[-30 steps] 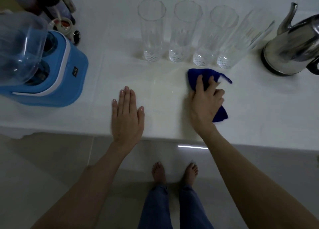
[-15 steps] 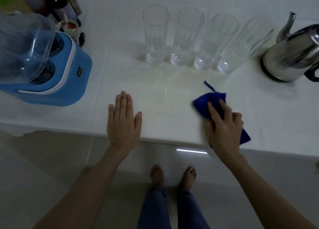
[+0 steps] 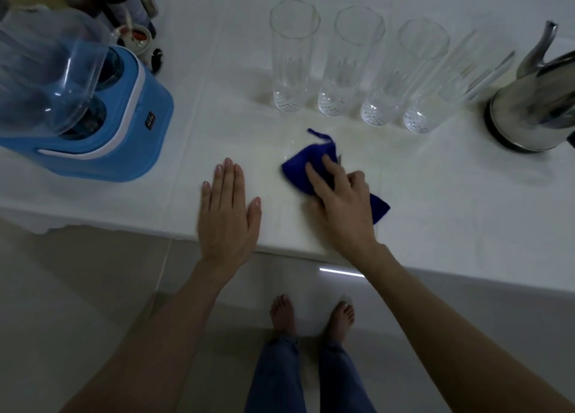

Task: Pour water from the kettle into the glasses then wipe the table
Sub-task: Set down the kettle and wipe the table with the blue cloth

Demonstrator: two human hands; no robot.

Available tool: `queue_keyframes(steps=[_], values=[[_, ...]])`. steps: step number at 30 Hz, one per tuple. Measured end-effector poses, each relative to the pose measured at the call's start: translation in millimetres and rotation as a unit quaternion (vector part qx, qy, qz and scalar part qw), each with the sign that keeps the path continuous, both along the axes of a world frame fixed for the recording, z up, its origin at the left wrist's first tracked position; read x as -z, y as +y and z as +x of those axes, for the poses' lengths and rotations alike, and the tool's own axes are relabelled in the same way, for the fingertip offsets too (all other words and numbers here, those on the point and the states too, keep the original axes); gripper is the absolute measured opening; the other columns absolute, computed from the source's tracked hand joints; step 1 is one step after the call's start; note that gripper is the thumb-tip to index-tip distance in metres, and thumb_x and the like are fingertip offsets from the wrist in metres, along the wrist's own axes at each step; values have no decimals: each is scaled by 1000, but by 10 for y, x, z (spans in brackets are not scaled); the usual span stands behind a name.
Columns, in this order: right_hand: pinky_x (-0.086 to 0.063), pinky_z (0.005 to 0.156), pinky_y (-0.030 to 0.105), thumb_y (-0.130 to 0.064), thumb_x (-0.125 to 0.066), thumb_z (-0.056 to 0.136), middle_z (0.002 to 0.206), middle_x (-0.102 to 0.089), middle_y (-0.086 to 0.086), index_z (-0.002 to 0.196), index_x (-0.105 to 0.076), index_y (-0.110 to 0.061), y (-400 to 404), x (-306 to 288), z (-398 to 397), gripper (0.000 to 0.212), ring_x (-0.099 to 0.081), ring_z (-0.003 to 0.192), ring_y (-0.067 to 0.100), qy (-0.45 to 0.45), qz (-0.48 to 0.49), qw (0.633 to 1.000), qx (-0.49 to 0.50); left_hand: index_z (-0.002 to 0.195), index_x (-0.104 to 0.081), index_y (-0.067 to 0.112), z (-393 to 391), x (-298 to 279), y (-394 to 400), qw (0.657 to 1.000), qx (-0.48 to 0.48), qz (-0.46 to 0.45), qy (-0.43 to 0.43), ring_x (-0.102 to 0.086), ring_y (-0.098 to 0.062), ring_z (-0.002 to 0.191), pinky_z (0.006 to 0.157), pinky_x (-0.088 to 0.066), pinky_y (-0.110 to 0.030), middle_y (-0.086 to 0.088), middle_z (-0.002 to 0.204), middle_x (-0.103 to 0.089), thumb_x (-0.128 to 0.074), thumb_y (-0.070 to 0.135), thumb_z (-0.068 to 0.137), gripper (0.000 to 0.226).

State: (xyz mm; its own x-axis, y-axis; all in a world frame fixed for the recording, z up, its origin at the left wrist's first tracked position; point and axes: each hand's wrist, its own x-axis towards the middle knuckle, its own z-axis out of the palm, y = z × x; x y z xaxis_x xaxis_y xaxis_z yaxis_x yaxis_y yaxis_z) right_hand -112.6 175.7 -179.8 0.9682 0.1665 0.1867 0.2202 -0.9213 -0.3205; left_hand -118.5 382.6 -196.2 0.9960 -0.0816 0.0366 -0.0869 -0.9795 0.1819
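Since half a second ago the right hand (image 3: 340, 207) and its blue cloth (image 3: 306, 168) have slid left across the white table (image 3: 451, 201), closing toward the left hand (image 3: 228, 211); a second ago they were farther up, just below the glasses. Right hand now presses down on the cloth, fingers curled over it and gripping it against the tabletop; a loose corner of cloth sticks out toward the glasses, another pokes out behind the wrist. Left hand lies flat, palm down, fingers together and extended, holding nothing, near the table's front edge, just beside the cloth but not touching it. Four tall clear glasses (image 3: 292, 57) stand in a row behind the cloth, each with a little water at the bottom. Steel kettle (image 3: 535, 107) sits at far right, upright, spout toward the glasses. Blue appliance (image 3: 124, 132) with clear plastic jug (image 3: 46, 70) at left. Bare feet (image 3: 283, 314) visible on floor below.
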Motion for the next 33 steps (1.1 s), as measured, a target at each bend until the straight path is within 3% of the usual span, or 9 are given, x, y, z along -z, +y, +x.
queue_keyframes(steps=[4, 10, 13, 18, 23, 25, 27, 31, 33], values=[[-45, 77, 45, -27, -57, 90, 140, -56, 16, 130, -65, -14, -402, 54, -399, 43, -47, 90, 33, -30, -12, 997, -75, 152, -16, 4, 7, 8, 10, 1000, -2, 4, 6, -10, -24, 150, 121, -14, -47, -12, 161, -13, -18, 41, 99, 65], [-41, 80, 51, -19, -51, 88, 141, -51, 23, 133, -62, -12, -677, 6, -161, 46, -49, 98, 46, -29, -14, 981, 193, 152, -15, 3, -2, 21, -13, 1000, -6, 2, 2, -8, -24, 150, 121, -13, -46, -12, 161, -12, -20, 40, 99, 65], [-39, 82, 51, -25, -41, 88, 141, -49, 27, 135, -59, -12, -373, -4, 262, 52, -49, 102, 51, 0, -3, 971, 238, 152, -15, 3, -10, 11, -20, 1000, -8, -2, -2, -9, -24, 150, 121, -12, -46, -13, 161, -13, -20, 39, 99, 64], [-45, 74, 49, -21, -42, 88, 135, -55, 27, 130, -63, -10, 154, -4, 417, 48, -54, 91, 48, 6, -3, 995, 104, 152, -16, 2, -14, 14, -13, 1000, -8, -13, -6, -10, -25, 150, 121, -12, -46, -14, 161, -14, -21, 34, 98, 63], [-43, 77, 42, -29, -55, 90, 136, -57, 16, 130, -66, -17, -154, 0, -83, 43, -48, 87, 34, 12, 1, 992, -125, 152, -14, 1, -7, 14, 3, 1000, -10, -11, -2, -9, -25, 150, 121, -12, -46, -15, 161, -12, -21, 32, 96, 64], [-44, 76, 43, -29, -60, 89, 133, -60, 14, 126, -69, -18, -375, -7, -249, 39, -48, 87, 32, 5, 6, 988, -157, 152, -14, 1, -4, 7, 2, 1000, -8, -11, -2, -10, -26, 149, 121, -12, -46, -15, 161, -13, -21, 31, 96, 64], [-44, 76, 46, -28, -60, 89, 133, -61, 14, 122, -72, -17, -561, 17, -294, 37, -50, 86, 34, -19, 8, 993, -115, 152, -14, 1, -6, 3, 0, 1000, -9, -11, 0, -11, -26, 149, 121, -12, -46, -15, 161, -13, -22, 30, 96, 63], [-44, 83, 50, -17, -57, 89, 139, -53, 20, 128, -66, -13, -615, 56, 5, 40, -47, 95, 41, -38, 20, 994, 99, 152, -14, 1, -1, 6, -13, 1000, -15, -14, 0, -10, -26, 149, 122, -11, -44, -15, 161, -13, -21, 30, 95, 64], [-42, 87, 51, -18, -53, 89, 140, -51, 21, 130, -64, -11, -415, 43, 246, 43, -47, 100, 45, -29, 32, 987, 152, 152, -15, 1, 2, 13, -18, 1000, -15, -19, -2, -10, -26, 149, 122, -10, -44, -15, 161, -13, -21, 30, 95, 64]])
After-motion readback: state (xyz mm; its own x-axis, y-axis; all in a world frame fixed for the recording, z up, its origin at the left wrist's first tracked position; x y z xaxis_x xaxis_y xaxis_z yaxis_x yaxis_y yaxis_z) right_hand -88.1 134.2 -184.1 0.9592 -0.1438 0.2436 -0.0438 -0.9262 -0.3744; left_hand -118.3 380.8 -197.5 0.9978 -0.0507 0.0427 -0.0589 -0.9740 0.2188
